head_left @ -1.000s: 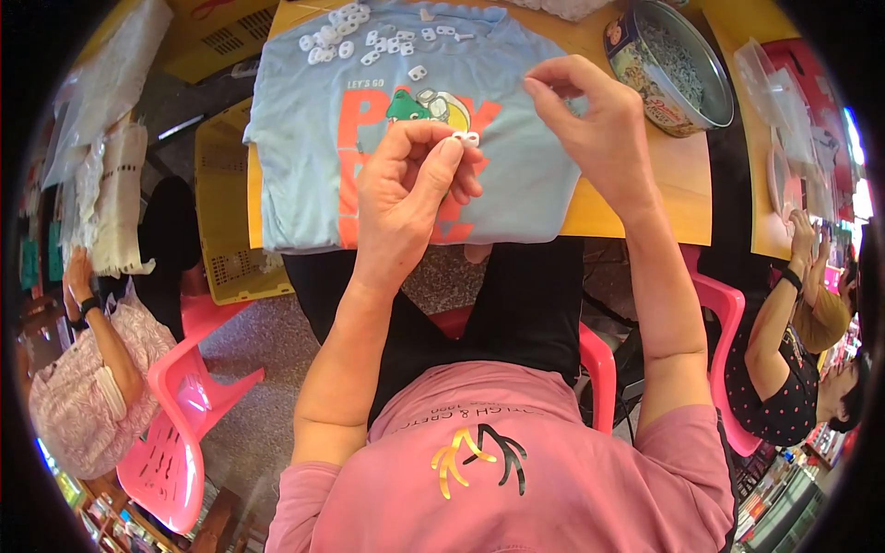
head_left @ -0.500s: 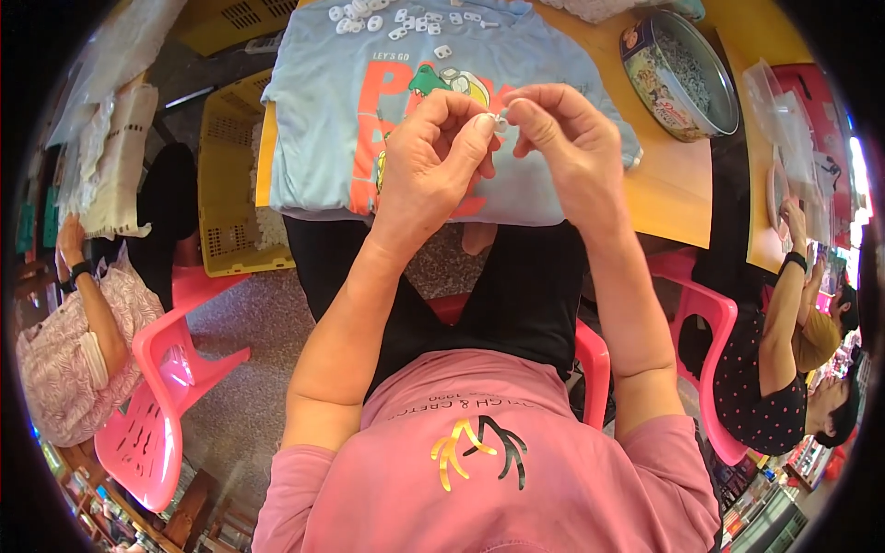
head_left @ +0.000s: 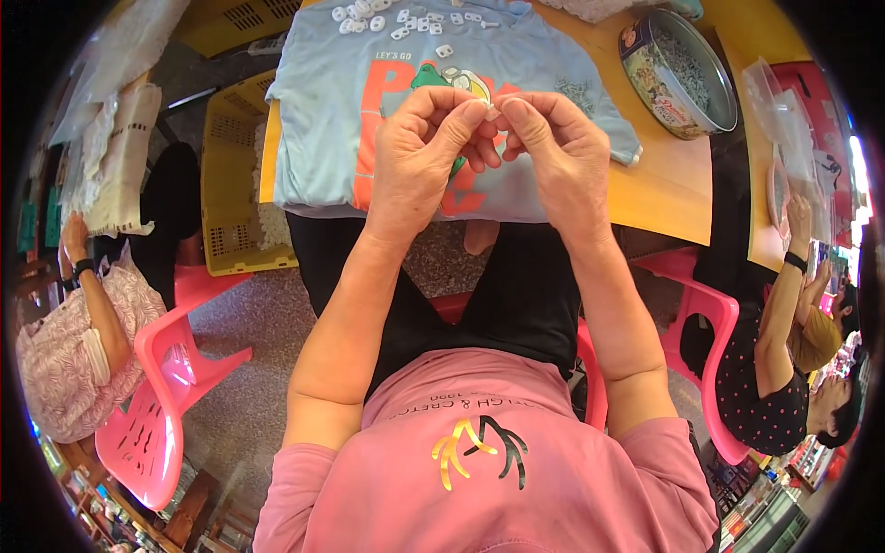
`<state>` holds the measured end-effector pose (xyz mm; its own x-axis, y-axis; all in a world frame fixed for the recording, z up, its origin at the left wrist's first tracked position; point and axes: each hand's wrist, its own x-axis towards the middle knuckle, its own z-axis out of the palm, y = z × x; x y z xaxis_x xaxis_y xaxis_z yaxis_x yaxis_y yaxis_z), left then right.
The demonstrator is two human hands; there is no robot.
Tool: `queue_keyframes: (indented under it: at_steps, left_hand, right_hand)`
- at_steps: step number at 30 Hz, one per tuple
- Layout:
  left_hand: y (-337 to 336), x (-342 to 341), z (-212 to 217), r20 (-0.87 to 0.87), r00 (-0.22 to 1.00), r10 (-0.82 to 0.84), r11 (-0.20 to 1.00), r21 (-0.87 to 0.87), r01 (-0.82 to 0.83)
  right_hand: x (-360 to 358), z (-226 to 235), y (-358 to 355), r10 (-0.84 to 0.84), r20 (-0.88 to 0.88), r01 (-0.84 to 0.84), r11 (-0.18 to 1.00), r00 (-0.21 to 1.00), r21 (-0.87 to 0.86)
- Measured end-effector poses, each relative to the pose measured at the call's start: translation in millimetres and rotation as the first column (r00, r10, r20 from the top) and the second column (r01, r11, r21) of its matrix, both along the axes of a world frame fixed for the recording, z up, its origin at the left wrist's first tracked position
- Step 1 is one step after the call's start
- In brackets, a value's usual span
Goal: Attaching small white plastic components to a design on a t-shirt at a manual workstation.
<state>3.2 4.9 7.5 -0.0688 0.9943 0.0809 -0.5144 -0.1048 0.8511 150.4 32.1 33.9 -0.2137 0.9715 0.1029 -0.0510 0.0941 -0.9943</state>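
My left hand [head_left: 426, 152] and my right hand [head_left: 550, 147] meet fingertip to fingertip above the table's near edge. Together they pinch a tiny white piece [head_left: 491, 109], mostly hidden by the fingers. Under them lies a light blue T-shirt [head_left: 323, 111] with an orange print, spread over the orange table [head_left: 654, 189]. Several small white plastic pieces [head_left: 406, 18] are scattered on the shirt's far part. A small pile of grey bits [head_left: 576, 92] sits on the shirt just right of my right hand.
A round tin [head_left: 678, 74] full of small metal parts stands at the table's right. A yellow crate [head_left: 238, 184] sits left of the table. Pink plastic chairs [head_left: 157, 387] flank me. A seated person [head_left: 83, 341] is at left, another person [head_left: 784, 350] at right.
My right hand came down from the shirt's upper part and both hands drew together toward me, closing on the small white piece between the fingertips.
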Motion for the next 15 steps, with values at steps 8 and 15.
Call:
queue_keyframes:
  at_steps: [8,15]
  left_hand:
    - [-1.6,-0.3,1.8,-0.037,0.999,-0.021,1.0,-0.016,0.02]
    - [-2.6,-1.3,5.1,-0.107,0.993,-0.052,0.999,-0.021,0.05]
  right_hand:
    - [14.0,9.1,12.0,0.121,0.103,-0.117,0.992,0.987,-0.051]
    - [17.5,13.5,15.4,0.179,0.193,-0.171,0.983,0.965,-0.06]
